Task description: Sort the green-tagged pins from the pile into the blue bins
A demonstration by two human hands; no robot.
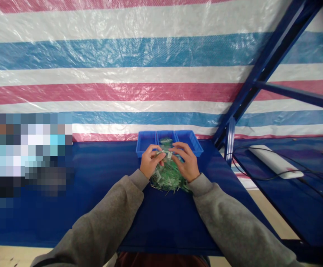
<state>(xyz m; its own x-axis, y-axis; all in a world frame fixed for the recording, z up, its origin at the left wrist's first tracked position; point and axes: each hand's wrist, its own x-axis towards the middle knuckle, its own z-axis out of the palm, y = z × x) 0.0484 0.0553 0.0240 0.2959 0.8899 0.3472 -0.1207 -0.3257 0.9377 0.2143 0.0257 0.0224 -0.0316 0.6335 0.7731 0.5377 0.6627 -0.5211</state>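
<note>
A heap of small green circuit boards [169,178] with thin metal pins lies on the blue table [100,185] in front of me. My left hand [149,162] and my right hand [186,162] meet above the heap, and their fingertips pinch one small board [165,154] between them. Both arms wear grey sleeves. Right behind the hands stand three blue plastic bins [189,141] side by side. The middle bin [165,138] holds some green boards. Whether the outer bins hold anything I cannot see.
A striped red, white and blue tarp [122,74] hangs behind the table. A blue steel frame [250,89] rises at the right. Beyond it, on a second blue table, lie a white power strip [275,161] and black cables [261,177]. A blurred patch covers the left.
</note>
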